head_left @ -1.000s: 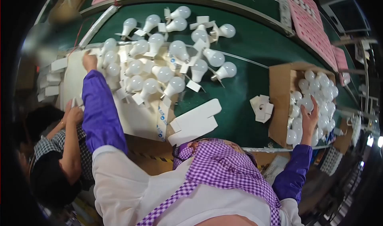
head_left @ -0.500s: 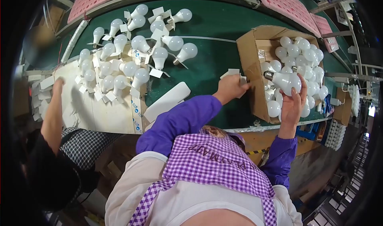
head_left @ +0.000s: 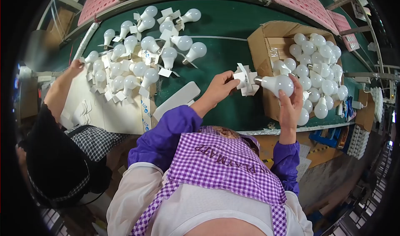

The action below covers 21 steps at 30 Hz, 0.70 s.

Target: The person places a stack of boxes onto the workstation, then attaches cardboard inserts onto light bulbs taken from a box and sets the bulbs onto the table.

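Observation:
My left hand (head_left: 221,88) pinches a folded white cardboard insert (head_left: 247,81) above the green table. A white light bulb (head_left: 273,84) lies sideways in the fingers of my right hand (head_left: 291,104), its rounded end toward the palm. The bulb's metal base points left and sits right at the insert; whether it has entered the insert I cannot tell. Just behind my right hand stands an open cardboard box (head_left: 259,61) holding many bulbs (head_left: 321,79).
Bulbs fitted with white inserts (head_left: 129,84) cover the left of the green table (head_left: 221,19). A white card piece (head_left: 177,99) lies left of my forearm. A co-worker's hand (head_left: 75,68) reaches in at far left. Pink perforated trays (head_left: 300,4) sit at the back.
My left hand has turned, bringing the insert fully into view. My right hand has moved the bulb left and levelled it, base against the insert. The co-worker's hand has moved toward the bulbs.

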Available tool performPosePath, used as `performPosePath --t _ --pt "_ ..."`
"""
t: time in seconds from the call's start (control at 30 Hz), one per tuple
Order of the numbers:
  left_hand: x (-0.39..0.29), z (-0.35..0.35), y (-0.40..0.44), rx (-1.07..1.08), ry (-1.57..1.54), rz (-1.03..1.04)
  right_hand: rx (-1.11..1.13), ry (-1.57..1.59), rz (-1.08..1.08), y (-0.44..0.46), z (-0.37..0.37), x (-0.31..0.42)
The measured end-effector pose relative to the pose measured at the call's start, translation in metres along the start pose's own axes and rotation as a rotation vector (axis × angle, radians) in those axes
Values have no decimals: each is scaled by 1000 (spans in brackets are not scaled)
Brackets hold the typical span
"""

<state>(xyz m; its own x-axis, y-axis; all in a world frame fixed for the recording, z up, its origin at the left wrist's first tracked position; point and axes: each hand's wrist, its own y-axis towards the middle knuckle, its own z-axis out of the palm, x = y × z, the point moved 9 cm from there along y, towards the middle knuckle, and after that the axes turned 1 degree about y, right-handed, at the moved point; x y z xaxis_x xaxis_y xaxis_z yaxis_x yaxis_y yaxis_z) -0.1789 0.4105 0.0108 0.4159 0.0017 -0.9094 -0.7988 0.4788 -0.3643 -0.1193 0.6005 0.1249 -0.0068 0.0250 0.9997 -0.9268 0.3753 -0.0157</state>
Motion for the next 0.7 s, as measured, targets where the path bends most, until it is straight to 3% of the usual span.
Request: performPosePath --t 0.17,0.3,0.37,0.43,0.5,0.6,0.63,0.7 --pt "-28 -4 -42 104 -413 -59 147 136 133 -4 46 -10" --pt "-11 -17 -45 154 -358 12 274 152 185 -9 75 -19" --pt "-5 -27 -51 176 -882 -46 269 125 150 -10 84 -30" --pt "2 -40 -50 84 -880 19 287 65 213 -14 102 -38" --pt "1 -51 -56 -44 -621 157 287 103 260 -19 121 -51" --pt "19 -92 -67 -249 -615 97 417 7 279 -28 155 -54" --pt "12 -115 -75 -320 -604 241 447 13 218 -27 163 -49" --pt "20 -182 -100 -578 -642 296 499 25 96 -25 176 -34"
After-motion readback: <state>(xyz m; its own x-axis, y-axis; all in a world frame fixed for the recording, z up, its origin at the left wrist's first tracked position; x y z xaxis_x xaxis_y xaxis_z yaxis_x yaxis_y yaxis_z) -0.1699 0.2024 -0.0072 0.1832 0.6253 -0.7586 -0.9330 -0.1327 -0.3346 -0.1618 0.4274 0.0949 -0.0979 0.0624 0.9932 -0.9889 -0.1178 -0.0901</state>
